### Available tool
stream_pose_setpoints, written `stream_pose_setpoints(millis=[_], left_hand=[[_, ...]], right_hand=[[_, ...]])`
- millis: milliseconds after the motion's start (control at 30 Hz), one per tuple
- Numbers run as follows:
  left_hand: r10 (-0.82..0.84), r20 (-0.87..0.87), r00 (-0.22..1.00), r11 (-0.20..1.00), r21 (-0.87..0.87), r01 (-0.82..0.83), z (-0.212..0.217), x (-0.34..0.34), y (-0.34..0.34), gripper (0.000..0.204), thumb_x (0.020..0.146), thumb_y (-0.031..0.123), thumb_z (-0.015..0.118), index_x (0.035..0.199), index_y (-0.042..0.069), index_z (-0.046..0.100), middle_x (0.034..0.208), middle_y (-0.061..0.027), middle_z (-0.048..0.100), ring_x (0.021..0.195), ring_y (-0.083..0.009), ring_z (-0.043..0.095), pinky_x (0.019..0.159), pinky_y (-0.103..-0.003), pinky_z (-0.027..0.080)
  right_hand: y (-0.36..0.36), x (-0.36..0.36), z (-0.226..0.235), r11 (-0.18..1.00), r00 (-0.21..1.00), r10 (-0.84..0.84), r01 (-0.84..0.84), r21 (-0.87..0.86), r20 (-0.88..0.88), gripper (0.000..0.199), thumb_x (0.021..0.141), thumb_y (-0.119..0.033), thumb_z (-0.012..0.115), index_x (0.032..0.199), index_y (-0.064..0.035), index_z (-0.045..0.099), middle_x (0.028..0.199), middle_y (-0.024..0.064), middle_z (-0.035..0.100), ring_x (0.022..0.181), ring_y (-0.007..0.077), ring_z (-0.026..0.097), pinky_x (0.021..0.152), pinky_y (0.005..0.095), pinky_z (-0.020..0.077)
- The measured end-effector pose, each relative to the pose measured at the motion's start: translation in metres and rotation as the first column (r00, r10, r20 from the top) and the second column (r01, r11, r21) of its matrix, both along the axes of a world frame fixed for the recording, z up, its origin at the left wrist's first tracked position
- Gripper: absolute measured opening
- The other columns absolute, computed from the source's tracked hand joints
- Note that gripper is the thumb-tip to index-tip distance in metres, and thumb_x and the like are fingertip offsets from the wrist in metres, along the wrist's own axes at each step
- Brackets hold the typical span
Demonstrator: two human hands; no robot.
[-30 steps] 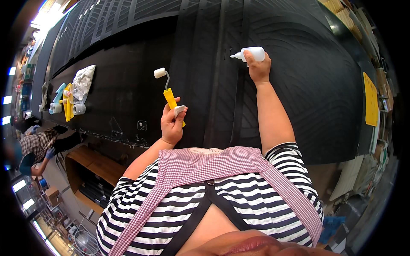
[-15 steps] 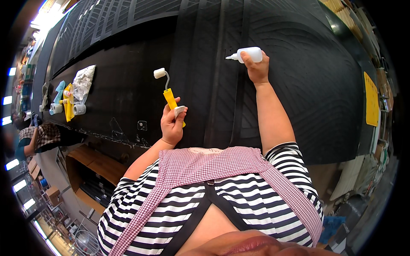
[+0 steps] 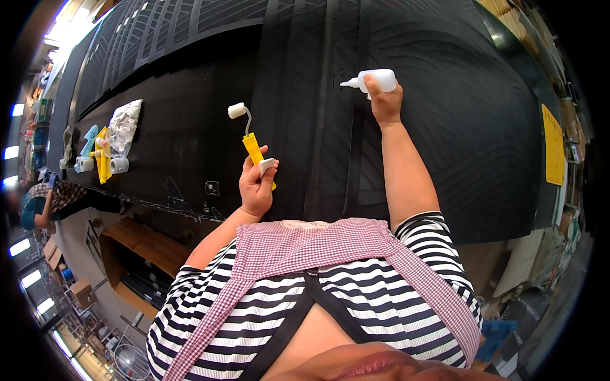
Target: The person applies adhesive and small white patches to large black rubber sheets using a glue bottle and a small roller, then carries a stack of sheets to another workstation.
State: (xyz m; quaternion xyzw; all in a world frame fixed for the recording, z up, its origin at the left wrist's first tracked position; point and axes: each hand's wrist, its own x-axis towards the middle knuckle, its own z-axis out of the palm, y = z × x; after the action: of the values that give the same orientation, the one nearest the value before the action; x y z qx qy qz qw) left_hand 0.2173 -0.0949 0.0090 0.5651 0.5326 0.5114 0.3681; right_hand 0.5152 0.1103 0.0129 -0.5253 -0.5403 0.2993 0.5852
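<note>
My left hand [image 3: 257,188] is closed around the yellow handle of a small paint roller [image 3: 253,146], whose white roller head points away from me. A folded white cloth or paper piece [image 3: 267,166] is pinched in the same hand. In my right hand [image 3: 386,101] a white squeeze bottle [image 3: 380,79] lies on its side, its narrow nozzle pointing left. Below the nozzle spreads a black ribbed rubber sheet [image 3: 419,165] with raised seams. Small dark marks show on the sheet by the nozzle tip. Whether the tip touches the sheet I cannot tell.
At the left of the black table lie a crumpled silver bag [image 3: 124,124], a yellow tool [image 3: 102,155] and rolls of tape [image 3: 119,165]. A yellow sheet [image 3: 553,145] lies at the right edge. Another person [image 3: 44,203] stands far left, near an open cardboard box [image 3: 143,254].
My right hand has shifted slightly to the right with the squeeze bottle, baring more of the dark marks by the nozzle. The left hand and roller have barely moved.
</note>
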Motion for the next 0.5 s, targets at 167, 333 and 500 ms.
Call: stream_pose_setpoints(millis=[167,333,500], left_hand=[[0.005,0.002,1.0,1.0,-0.004,-0.005,0.0,0.002,0.0,0.013,0.096,0.01,0.064,0.1,0.0,0.071,0.131,-0.0191,0.056,0.103,-0.0206,0.064,0.085,-0.028,0.054],[0.006,-0.005,1.0,1.0,-0.005,-0.006,0.0,0.001,0.0,0.013,0.095,0.01,0.064,0.1,0.0,0.071,0.13,-0.0195,0.056,0.104,-0.0216,0.064,0.085,-0.028,0.053],[0.009,0.003,1.0,1.0,-0.026,-0.009,0.0,0.0,0.0,0.013,0.095,0.01,0.064,0.1,0.0,0.071,0.131,-0.0195,0.055,0.105,-0.0217,0.064,0.086,-0.028,0.053]], right_hand=[[0.004,-0.007,0.003,0.998,0.998,-0.059,0.06,0.021,-0.007,0.03,0.082,-0.034,0.075,0.081,-0.0042,0.073,0.081,0.011,0.073,0.075,0.0251,0.07,0.071,0.0364,0.0533],[0.007,-0.013,0.009,0.993,0.983,-0.098,0.086,0.079,0.153,0.031,0.08,-0.037,0.076,0.081,-0.0061,0.074,0.081,0.0103,0.073,0.074,0.0274,0.07,0.073,0.0377,0.053],[0.011,-0.012,0.004,0.989,0.955,-0.142,0.126,0.076,0.262,0.031,0.077,-0.037,0.076,0.083,-0.0072,0.073,0.081,0.0101,0.072,0.077,0.0308,0.068,0.076,0.0396,0.0524]])
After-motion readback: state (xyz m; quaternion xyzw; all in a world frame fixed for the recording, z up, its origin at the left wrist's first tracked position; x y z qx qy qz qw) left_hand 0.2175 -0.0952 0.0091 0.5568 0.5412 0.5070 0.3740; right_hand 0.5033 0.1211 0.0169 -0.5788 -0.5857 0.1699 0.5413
